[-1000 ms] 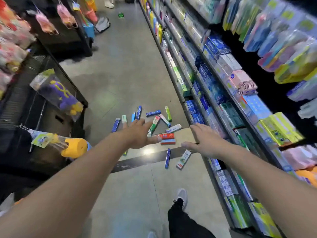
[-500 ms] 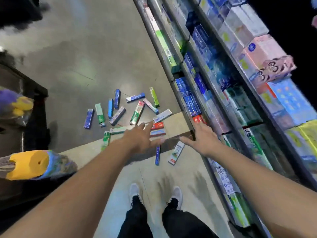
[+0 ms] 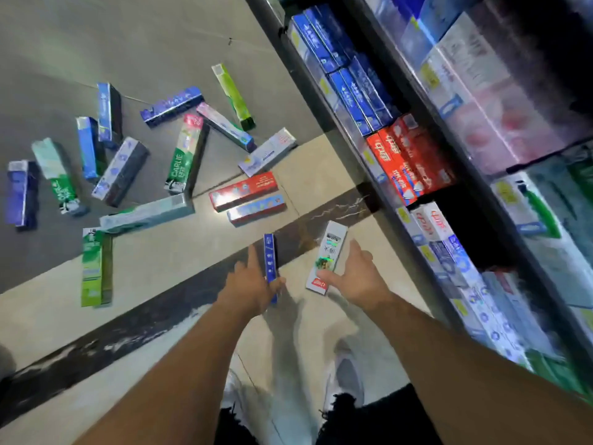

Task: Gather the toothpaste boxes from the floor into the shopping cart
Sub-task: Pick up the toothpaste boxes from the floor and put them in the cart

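Several toothpaste boxes lie scattered on the floor, among them a red box (image 3: 243, 191) and a green Darlie box (image 3: 185, 155). My left hand (image 3: 252, 284) is down at a narrow blue toothpaste box (image 3: 270, 252). Its thumb crosses over the box and its fingers lie along the box's left side. My right hand (image 3: 356, 277) has its thumb on the near end of a white toothpaste box (image 3: 330, 252), fingers spread straight beside it. No shopping cart is in view.
A stocked shelf unit (image 3: 401, 162) with blue, red and white toothpaste boxes runs along the right, close to my right arm. A dark stripe (image 3: 128, 335) crosses the floor tiles. My white shoes (image 3: 345, 377) stand just behind the hands.
I have bent down and both hands dropped from above the pile to the two nearest boxes. The left hand has reached the blue box and the right thumb the white one.
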Tool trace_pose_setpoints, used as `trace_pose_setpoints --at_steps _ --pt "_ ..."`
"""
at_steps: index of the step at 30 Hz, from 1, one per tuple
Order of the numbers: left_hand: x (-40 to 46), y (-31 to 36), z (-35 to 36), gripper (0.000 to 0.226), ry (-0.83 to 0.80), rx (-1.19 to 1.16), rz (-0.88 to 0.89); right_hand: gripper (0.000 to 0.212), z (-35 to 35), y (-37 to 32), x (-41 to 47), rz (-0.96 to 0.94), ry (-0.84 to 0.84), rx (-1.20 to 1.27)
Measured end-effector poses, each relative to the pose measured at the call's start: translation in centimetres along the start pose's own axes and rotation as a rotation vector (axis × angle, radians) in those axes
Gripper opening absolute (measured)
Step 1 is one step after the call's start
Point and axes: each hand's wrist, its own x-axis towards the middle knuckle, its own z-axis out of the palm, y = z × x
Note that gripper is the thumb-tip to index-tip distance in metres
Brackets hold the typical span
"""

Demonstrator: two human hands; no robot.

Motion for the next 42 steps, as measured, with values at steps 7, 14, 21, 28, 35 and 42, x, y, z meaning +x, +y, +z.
trace_pose_setpoints --at_steps 7,14,21,28,35,42 --pt "12.2 -0.5 8.8 0.094 0.101 -0.129 -0.128 0.109 9.0 3.6 10.8 0.121 0.099 -0.001" --pt "16.7 -1.3 12.1 0.066 0.208 -0.108 -0.115 0.122 14.2 5.0 14.5 0.177 0.133 -0.092" --pt "15.7 -0.9 9.9 0.04 0.197 -0.199 -0.132 0.105 13.7 4.1 13.7 0.192 0.172 -0.059" --pt "2.3 2.0 0.6 0.044 0.183 -0.27 -0.125 0.103 3.5 -1.1 2.0 0.061 0.066 0.127" --pt "-19.5 7.5 -16.2 0.044 0.226 -0.188 0.032 0.101 -13.3 -11.0 -17.3 -0.102 0.056 0.191" --pt "-40.2 14.6 -32.4 0.039 0.248 -0.113 0.31 0.107 -28.4 -19.5 -35.4 -0.25 0.175 0.286"
